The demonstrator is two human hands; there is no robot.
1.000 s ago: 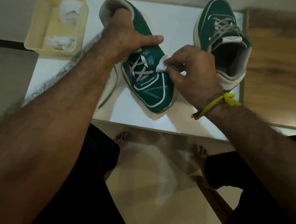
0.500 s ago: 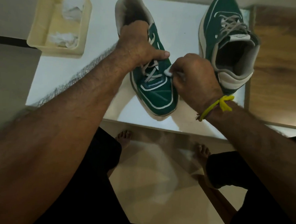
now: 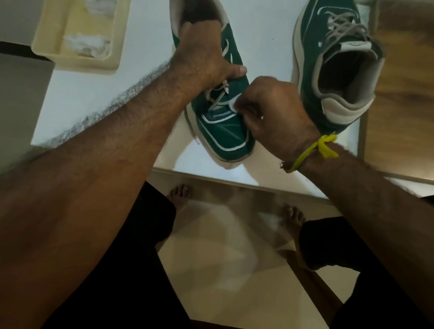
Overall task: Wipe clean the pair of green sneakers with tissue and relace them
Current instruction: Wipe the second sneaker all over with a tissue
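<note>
A green sneaker [image 3: 222,134] with grey laces lies on the white table [image 3: 145,67], toe pointing toward me. My left hand [image 3: 204,55] grips it around the middle, thumb across the laces. My right hand [image 3: 274,109] pinches a small white tissue [image 3: 233,105] against the upper beside the lower laces. The second green sneaker [image 3: 315,33] stands at the right of the table, laced, its opening facing me, touched by neither hand.
A cream plastic tray [image 3: 52,30] with two crumpled tissues sits at the table's far left. A wooden surface [image 3: 410,99] adjoins the table on the right. My legs and bare feet are below the table's near edge.
The sneaker in my left hand has turned so its toe points more straight toward me. My right hand with the tissue has slid down toward the lower laces.
</note>
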